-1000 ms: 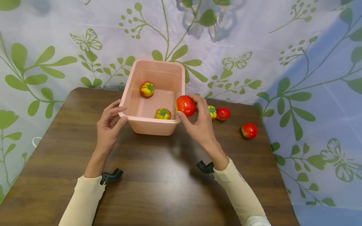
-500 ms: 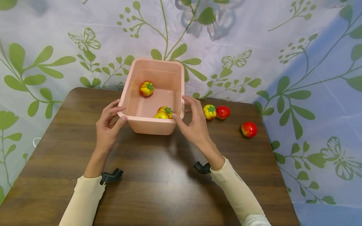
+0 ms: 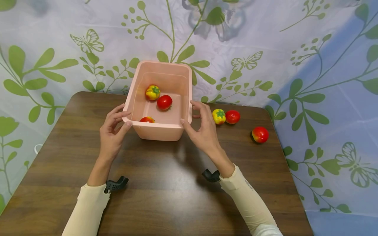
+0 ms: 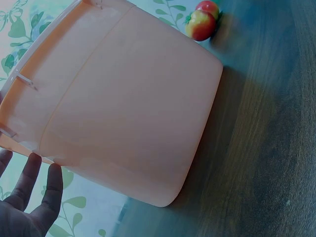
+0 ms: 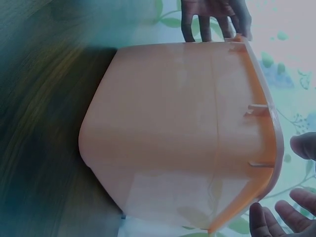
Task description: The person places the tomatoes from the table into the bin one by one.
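Note:
A pink plastic bin (image 3: 160, 132) stands at the back of the table, three round toy fruits inside. One is yellow and red with a green leafy top (image 3: 152, 93); another shows a glossy red side (image 3: 164, 102); the third red-yellow fruit (image 3: 147, 119) is partly hidden by the near wall. My left hand (image 3: 113, 131) holds the bin's near left corner, thumb at the front rim and fingers along the left side. At the near right corner, my right hand (image 3: 203, 131) has its thumb at the rim and its fingers by the right wall.
Right of the bin, a yellow fruit (image 3: 219, 116) lies against a red fruit (image 3: 232, 116). Another red fruit (image 3: 260, 134) sits near the right edge of the brown wooden table (image 3: 165, 196). A leaf-patterned curtain (image 3: 236, 39) hangs close behind.
The red fruit has left my right hand and lies in the bin. That hand has moved to the bin's right corner. Fruits inside have rolled; the left hand stays in place.

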Action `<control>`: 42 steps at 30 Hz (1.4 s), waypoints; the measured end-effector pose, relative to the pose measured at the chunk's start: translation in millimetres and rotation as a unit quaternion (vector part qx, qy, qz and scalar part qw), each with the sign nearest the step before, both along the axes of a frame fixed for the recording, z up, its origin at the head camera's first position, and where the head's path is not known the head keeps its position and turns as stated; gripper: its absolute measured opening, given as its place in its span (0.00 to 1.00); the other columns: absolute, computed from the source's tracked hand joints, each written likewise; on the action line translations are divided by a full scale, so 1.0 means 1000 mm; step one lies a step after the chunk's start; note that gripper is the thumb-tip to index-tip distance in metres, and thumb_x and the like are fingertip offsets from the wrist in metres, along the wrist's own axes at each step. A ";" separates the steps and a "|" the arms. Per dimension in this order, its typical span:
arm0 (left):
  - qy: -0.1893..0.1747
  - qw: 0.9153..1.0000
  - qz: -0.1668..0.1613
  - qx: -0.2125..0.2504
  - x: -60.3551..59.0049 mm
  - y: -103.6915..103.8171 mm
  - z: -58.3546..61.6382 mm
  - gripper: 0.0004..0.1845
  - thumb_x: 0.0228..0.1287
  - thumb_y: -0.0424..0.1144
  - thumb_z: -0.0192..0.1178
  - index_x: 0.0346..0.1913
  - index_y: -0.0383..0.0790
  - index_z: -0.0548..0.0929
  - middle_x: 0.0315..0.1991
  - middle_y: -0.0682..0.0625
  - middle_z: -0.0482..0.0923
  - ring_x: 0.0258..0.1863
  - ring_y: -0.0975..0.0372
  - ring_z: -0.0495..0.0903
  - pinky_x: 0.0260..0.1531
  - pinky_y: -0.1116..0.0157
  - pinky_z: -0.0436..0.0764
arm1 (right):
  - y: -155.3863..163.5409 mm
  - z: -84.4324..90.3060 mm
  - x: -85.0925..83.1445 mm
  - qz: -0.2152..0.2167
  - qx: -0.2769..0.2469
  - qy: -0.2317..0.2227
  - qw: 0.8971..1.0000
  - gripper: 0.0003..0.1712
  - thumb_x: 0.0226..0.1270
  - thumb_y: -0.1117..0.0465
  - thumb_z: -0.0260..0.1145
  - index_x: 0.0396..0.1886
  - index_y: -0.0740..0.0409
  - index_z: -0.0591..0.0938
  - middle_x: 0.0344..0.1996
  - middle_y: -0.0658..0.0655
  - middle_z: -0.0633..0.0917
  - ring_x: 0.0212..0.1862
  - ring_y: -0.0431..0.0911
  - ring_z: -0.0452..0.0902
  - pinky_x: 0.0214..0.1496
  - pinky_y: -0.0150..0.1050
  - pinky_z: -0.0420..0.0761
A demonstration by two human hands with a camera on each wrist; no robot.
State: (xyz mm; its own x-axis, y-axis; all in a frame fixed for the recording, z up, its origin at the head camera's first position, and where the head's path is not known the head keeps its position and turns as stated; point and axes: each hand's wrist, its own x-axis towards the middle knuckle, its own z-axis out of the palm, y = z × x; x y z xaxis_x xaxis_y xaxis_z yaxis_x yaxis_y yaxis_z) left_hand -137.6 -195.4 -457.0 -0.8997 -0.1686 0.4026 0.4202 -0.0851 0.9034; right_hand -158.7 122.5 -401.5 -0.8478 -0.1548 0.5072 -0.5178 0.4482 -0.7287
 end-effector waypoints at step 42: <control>-0.005 1.000 0.005 -0.012 0.000 -0.001 -0.002 0.18 0.71 0.24 0.65 0.61 0.26 0.84 0.77 0.42 0.72 0.62 0.54 0.83 0.58 0.72 0.87 | 0.109 -0.090 -0.065 -0.200 0.025 -0.143 0.969 0.35 0.70 0.54 0.75 0.72 0.59 0.76 0.69 0.69 0.75 0.72 0.64 0.57 0.71 0.60 0.66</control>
State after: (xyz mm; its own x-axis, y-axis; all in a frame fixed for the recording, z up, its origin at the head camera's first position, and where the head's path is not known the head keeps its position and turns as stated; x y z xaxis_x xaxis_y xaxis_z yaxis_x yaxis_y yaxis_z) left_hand -137.5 -196.5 -459.1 -0.9023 -0.1683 0.3968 0.4111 -0.0596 0.9096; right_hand -223.7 231.0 -491.1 -0.9497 0.1967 0.2437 -0.0758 0.6105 -0.7883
